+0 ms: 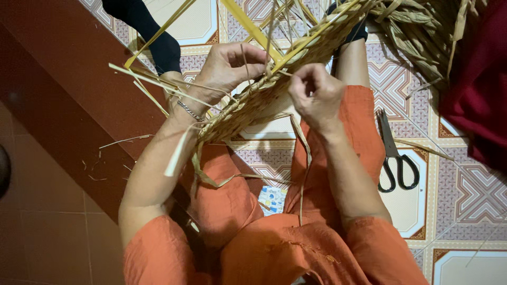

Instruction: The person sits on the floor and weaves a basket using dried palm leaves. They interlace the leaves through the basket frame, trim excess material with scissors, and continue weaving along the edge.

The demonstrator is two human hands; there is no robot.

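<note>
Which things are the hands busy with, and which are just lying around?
In use:
- woven straw mat, gripped by the left hand
- loose straw strip, pinched by the right hand

Lying about:
- scissors on the tiled floor
- heap of dry straw
- dark red cloth

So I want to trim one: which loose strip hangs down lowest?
The thin strip dangling between the knees, below the right hand; the other loose strips end higher, nearer the woven piece.
</note>
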